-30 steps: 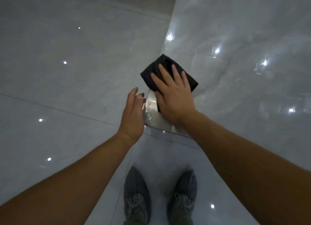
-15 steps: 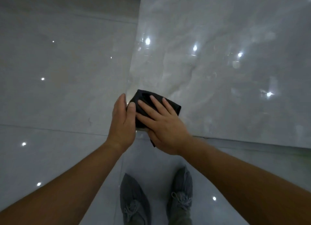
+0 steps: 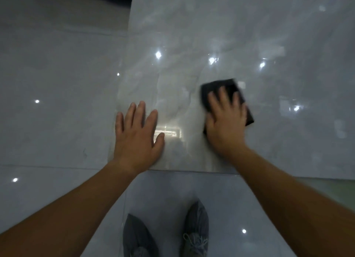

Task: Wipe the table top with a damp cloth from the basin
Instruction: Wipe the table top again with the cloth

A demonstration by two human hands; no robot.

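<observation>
Fingers (image 3: 141,110) straight — right hand (image 3: 226,126) presses one black cloth (image 3: 230,84), left hand (image 3: 136,139) one table top (image 3: 230,35).

A single wide-angle view from the person's head looks forward and steeply down, close over the near left corner of the bench (image 3: 249,35). Both forearms enter from the bottom corners, with the left hand (image 3: 137,135) and right hand (image 3: 226,122) at mid-frame. The shoes (image 3: 196,228) show at the bottom edge, directly below the camera. The floor (image 3: 57,64) fills the left side.
</observation>
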